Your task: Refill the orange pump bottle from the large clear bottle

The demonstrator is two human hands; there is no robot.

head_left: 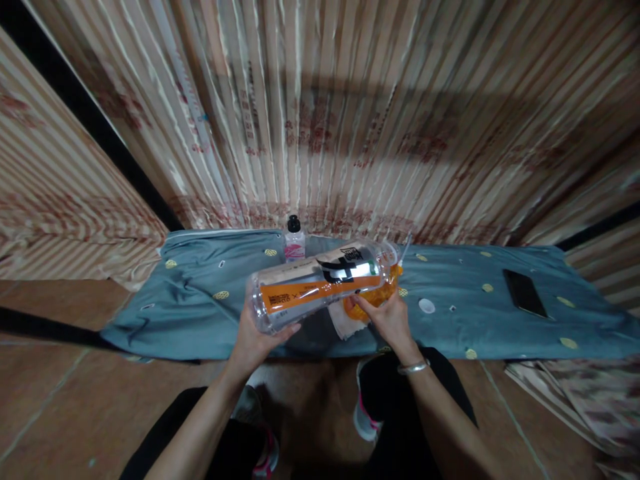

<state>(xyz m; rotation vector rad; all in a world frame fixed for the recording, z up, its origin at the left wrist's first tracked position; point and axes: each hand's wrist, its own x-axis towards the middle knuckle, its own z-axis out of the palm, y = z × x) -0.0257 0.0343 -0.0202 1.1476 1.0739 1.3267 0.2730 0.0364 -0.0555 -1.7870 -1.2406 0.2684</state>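
A large clear plastic bottle (pixel 300 280) with an orange label and black print lies slanted across the middle, its neck higher than its base and pointing right. My left hand (pixel 255 340) is closed around its base end. Below the neck, my right hand (pixel 393 320) grips an orange see-through container (pixel 367 305), partly hidden by the bottle and my fingers. A thin clear piece (pixel 407 245) sticks up beside the bottle's neck. Under the container hangs a pale cloth or paper (pixel 345 328). A round white cap (pixel 427 306) lies right of my right hand.
Behind the big bottle stands a small bottle (pixel 295 240) with a black top and pink label. A dark phone (pixel 525 293) rests at the right on the blue-green patterned cloth (pixel 450 333). A striped curtain (pixel 320 120) hangs behind, with dark poles (pixel 90 113) at the sides.
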